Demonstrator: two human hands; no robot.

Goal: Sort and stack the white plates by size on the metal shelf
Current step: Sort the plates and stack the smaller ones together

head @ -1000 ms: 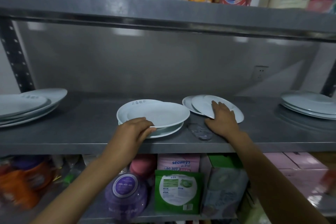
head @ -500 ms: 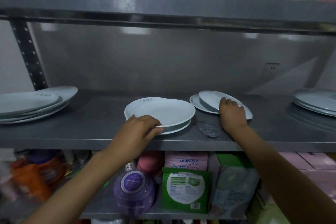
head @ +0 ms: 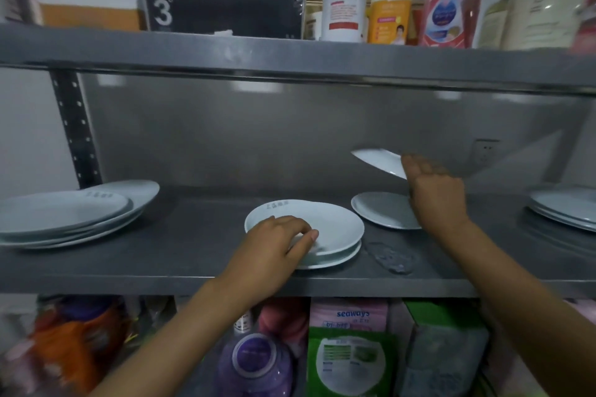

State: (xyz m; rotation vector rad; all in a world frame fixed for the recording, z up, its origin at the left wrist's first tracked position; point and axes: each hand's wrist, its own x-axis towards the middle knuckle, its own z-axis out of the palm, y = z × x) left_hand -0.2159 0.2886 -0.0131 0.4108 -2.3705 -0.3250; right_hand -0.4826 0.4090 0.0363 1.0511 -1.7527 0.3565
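Lifting small plate (head: 380, 162) tilted, right hand (head: 435, 193)

The right hand (head: 435, 193) covers the right edge of the lifted small plate (head: 380, 162) and of the small plate (head: 382, 210) lying below it. To the right of that plate, a plate stack (head: 567, 208) is cut off by the frame edge. Left of it, the left hand (head: 271, 251) hides the near rim of the middle plates (head: 332, 229). The printing on their far rim is too small to read.

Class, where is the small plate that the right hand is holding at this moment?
The small plate is tilted in the air in the right hand, right of centre, above another small plate lying on the metal shelf.
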